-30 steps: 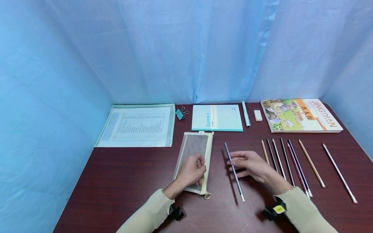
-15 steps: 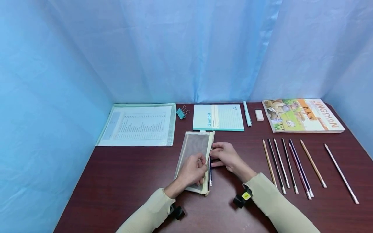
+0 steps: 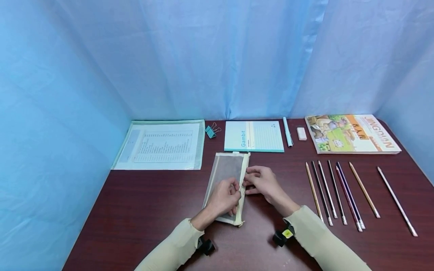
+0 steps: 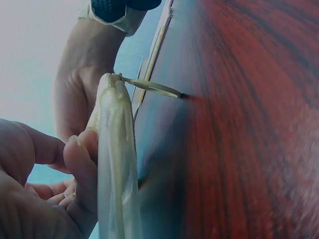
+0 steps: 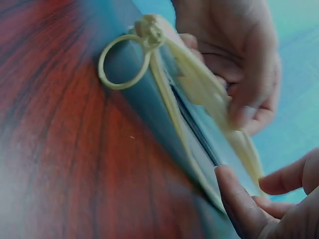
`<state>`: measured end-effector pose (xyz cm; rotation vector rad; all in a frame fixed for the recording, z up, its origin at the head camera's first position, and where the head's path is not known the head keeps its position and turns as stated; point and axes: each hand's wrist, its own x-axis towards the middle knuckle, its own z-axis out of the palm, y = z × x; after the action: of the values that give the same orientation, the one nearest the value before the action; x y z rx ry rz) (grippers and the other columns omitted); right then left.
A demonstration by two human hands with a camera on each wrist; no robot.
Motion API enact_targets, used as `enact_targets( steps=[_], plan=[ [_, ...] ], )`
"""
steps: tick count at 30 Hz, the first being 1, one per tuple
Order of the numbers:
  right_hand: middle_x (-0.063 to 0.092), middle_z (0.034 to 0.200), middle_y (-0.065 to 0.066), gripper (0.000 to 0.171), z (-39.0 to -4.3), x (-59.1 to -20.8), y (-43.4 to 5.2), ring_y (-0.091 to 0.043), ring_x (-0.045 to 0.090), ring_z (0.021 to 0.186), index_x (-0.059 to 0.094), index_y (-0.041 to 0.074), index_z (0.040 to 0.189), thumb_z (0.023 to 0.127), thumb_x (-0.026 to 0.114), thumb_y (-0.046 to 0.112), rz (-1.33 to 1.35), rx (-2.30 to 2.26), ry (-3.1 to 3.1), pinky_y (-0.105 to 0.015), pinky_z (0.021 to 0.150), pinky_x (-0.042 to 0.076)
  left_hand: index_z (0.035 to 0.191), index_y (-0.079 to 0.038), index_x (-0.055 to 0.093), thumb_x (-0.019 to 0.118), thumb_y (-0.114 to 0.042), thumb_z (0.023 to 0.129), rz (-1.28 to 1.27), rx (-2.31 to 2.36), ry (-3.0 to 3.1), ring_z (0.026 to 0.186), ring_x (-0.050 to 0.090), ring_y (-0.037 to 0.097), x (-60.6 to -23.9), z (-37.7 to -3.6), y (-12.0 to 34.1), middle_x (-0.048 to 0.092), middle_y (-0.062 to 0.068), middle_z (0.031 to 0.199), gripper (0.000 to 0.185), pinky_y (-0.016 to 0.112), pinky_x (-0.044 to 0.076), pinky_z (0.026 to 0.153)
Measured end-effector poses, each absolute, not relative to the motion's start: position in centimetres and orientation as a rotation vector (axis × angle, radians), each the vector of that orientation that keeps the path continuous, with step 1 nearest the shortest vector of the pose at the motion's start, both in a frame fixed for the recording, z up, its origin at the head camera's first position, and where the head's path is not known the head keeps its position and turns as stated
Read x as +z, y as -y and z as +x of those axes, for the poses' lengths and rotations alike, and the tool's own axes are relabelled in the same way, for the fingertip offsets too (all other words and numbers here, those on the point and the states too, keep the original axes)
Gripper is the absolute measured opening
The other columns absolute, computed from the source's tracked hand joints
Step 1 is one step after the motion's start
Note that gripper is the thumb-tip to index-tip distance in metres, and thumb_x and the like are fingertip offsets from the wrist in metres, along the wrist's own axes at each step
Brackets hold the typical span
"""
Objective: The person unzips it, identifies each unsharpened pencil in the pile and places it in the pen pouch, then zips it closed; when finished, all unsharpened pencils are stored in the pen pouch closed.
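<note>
While the left hand [image 3: 223, 197] pinches the mesh pencil pouch [image 3: 226, 177] open, the right hand [image 3: 262, 180], fingers curled at its opening, could snag the pencil on the zipper.

Left wrist view: pouch edge held against the dark red table.

Left hand [image 4: 35, 199] fills the 7 o'clock corner; its fingers [image 4: 82, 164] curl onto the cream fabric edge of the pouch [image 4: 115, 169], which stands on edge from 6 o'clock up toward centre. At the pouch's upper end, a cream ring pull [image 4: 152, 88] juts toward 2 o'clock onto the table [image 4: 249, 129]. The right hand [image 4: 82, 84] lies beyond the pouch at 10 o'clock, its cuff at 12.
</note>
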<state>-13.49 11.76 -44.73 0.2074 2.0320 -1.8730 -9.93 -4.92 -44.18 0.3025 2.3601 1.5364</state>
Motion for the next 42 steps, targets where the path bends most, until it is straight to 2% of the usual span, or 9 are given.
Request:
enact_targets(
  steps=[10,13,18,21,23,25,29,36,42],
  plan=[
    [0.073,0.095,-0.010,0.039,-11.5,-41.8,-19.1,-0.009,0.072,0.079,0.049,-0.016,0.132,0.098,0.053,0.002,0.093,-1.806,-2.234,-0.038,0.071,0.065,0.084,-0.003,0.053,0.048,0.002,0.089,0.289,1.555,-2.374,0.032,0.050,0.006,-44.2,-9.7,5.2,0.057,0.001,0.053,0.008,0.031,0.049,0.032],
    [0.073,0.091,0.004,0.036,-11.1,-41.2,-22.7,-0.003,0.071,0.079,0.052,-0.016,0.129,0.099,0.055,0.004,0.045,-1.760,-2.391,-0.032,0.069,0.065,0.085,-0.003,0.054,0.048,0.002,0.089,0.275,1.552,-2.384,0.032,0.052,0.008,-44.2,-9.7,5.4,0.058,0.003,0.054,0.008,0.032,0.050,0.033],
    [0.069,0.083,0.025,0.016,-10.8,-41.0,-29.2,0.002,0.070,0.075,0.066,0.015,0.109,0.098,0.059,0.006,0.103,-1.742,-2.526,-0.028,0.064,0.064,0.085,-0.003,0.054,0.048,0.002,0.088,0.284,1.555,-2.385,0.033,0.055,0.011,-44.2,-9.7,5.6,0.060,0.005,0.054,0.009,0.034,0.050,0.033],
    [0.067,0.081,0.028,0.014,-10.4,-41.1,-32.6,0.003,0.069,0.072,0.065,0.014,0.110,0.098,0.060,0.010,0.183,-1.626,-2.619,-0.026,0.062,0.063,0.085,-0.002,0.054,0.047,0.002,0.088,0.290,1.565,-2.376,0.033,0.054,0.011,-44.2,-9.8,5.7,0.061,0.006,0.054,0.009,0.033,0.050,0.033],
    [0.071,0.082,0.021,0.023,-10.2,-41.2,-34.2,0.004,0.068,0.069,0.063,0.003,0.119,0.098,0.060,0.014,0.233,-1.455,-2.708,-0.026,0.060,0.062,0.085,-0.002,0.054,0.048,0.002,0.088,0.289,1.562,-2.377,0.033,0.053,0.009,-44.2,-9.8,5.7,0.061,0.006,0.054,0.009,0.033,0.050,0.033],
    [0.075,0.085,0.006,0.039,-10.1,-41.4,-35.5,0.004,0.067,0.067,0.056,-0.010,0.127,0.098,0.060,0.016,0.245,-1.249,-2.785,-0.027,0.059,0.062,0.085,-0.002,0.055,0.048,0.002,0.088,0.287,1.561,-2.379,0.033,0.052,0.008,-44.2,-9.8,5.7,0.061,0.006,0.054,0.009,0.033,0.050,0.033],
    [0.075,0.094,-0.023,0.041,-10.1,-42.0,-36.9,0.001,0.066,0.063,0.055,-0.016,0.126,0.095,0.062,0.011,0.195,-0.963,-2.833,-0.028,0.056,0.061,0.085,-0.002,0.054,0.048,0.002,0.088,0.294,1.561,-2.379,0.033,0.052,0.008,-44.2,-9.9,5.7,0.061,0.006,0.054,0.008,0.033,0.050,0.033],
    [0.073,0.081,-0.018,0.040,-10.6,-42.9,-37.4,-0.013,0.067,0.058,0.059,-0.018,0.116,0.088,0.066,0.010,0.144,-0.734,-2.859,-0.029,0.049,0.055,0.085,-0.002,0.054,0.048,0.002,0.088,0.304,1.561,-2.377,0.033,0.054,0.010,-44.2,-9.9,5.6,0.062,0.010,0.055,0.008,0.032,0.050,0.033],
    [0.072,0.076,-0.017,0.039,-10.9,-43.1,-37.4,-0.013,0.064,0.053,0.061,-0.020,0.110,0.083,0.069,0.007,0.136,-0.652,-2.888,-0.030,0.048,0.052,0.085,-0.002,0.054,0.048,0.002,0.089,0.298,1.566,-2.363,0.033,0.053,0.009,-44.3,-9.9,5.5,0.061,0.008,0.054,0.008,0.032,0.050,0.033]
  ],
)
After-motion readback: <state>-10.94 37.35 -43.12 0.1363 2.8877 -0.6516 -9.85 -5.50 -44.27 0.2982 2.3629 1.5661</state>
